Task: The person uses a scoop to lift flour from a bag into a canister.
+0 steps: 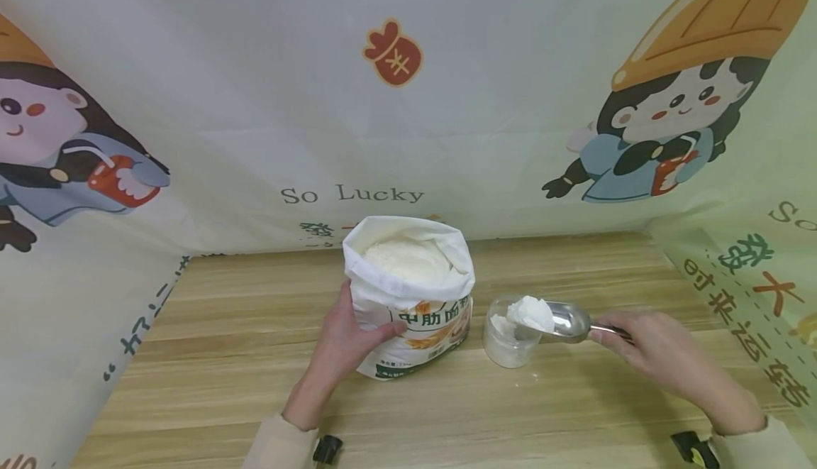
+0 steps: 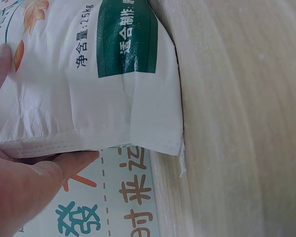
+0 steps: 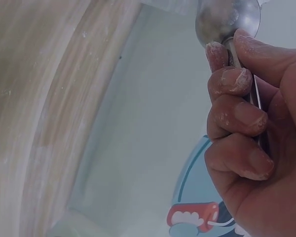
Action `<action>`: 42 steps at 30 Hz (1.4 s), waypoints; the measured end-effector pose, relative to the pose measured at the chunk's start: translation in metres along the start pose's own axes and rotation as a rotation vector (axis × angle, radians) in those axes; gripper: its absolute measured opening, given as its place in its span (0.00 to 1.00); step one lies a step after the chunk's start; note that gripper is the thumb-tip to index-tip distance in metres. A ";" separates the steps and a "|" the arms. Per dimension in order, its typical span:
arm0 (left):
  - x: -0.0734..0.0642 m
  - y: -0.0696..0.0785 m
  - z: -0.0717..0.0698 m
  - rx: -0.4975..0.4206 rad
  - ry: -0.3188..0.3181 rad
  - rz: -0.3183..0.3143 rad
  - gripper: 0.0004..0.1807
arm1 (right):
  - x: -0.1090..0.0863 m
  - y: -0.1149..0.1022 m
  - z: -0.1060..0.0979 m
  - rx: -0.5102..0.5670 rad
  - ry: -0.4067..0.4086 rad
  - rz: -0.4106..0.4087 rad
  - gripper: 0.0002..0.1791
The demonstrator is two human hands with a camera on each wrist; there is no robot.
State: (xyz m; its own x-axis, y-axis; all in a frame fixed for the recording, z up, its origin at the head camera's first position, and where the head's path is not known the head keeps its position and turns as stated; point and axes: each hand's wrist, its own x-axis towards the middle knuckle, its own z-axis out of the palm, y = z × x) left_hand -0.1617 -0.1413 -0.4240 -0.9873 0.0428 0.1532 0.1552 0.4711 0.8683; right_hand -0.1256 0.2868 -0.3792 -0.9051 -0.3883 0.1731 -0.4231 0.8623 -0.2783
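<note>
A white bag of flour point(image 1: 415, 313) stands upright with its top folded open and flour point(image 1: 408, 260) inside. My left hand point(image 1: 347, 334) grips its left side, thumb across the printed front; the left wrist view shows the bag's lower part point(image 2: 89, 108) beside the hand point(image 2: 24, 187). To the bag's right stands a clear tub point(image 1: 510, 348), partly filled with flour. Over its rim, a metal scoop point(image 1: 568, 321) bears a heap of flour point(image 1: 532, 313). My right hand point(image 1: 657, 348) holds the scoop's handle, and flour dusts the curled fingers point(image 3: 237, 116) in the right wrist view.
A wood-grain tabletop point(image 1: 223, 355) lies under everything, with small flour specks point(image 1: 535, 377) near the tub. Printed cloth point(image 1: 255, 100) walls in the back and both sides; the bag stands close to the back wall.
</note>
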 end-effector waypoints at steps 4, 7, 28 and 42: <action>0.000 -0.001 0.000 -0.002 0.000 0.004 0.58 | 0.001 -0.001 -0.001 -0.007 -0.013 0.001 0.06; 0.000 -0.001 0.000 -0.006 -0.001 0.004 0.58 | 0.002 -0.003 -0.002 -0.008 -0.033 0.012 0.06; 0.001 -0.002 0.001 -0.016 0.000 0.018 0.58 | 0.015 -0.010 -0.017 -0.115 -0.099 -0.007 0.10; 0.000 -0.001 0.000 -0.013 0.000 0.011 0.58 | 0.021 -0.018 -0.024 -0.156 -0.091 -0.036 0.12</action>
State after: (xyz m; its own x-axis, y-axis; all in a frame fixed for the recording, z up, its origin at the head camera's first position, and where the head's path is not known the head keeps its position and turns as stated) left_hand -0.1621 -0.1418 -0.4252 -0.9854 0.0486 0.1629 0.1669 0.4588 0.8727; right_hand -0.1366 0.2713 -0.3475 -0.8927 -0.4412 0.0922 -0.4499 0.8846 -0.1229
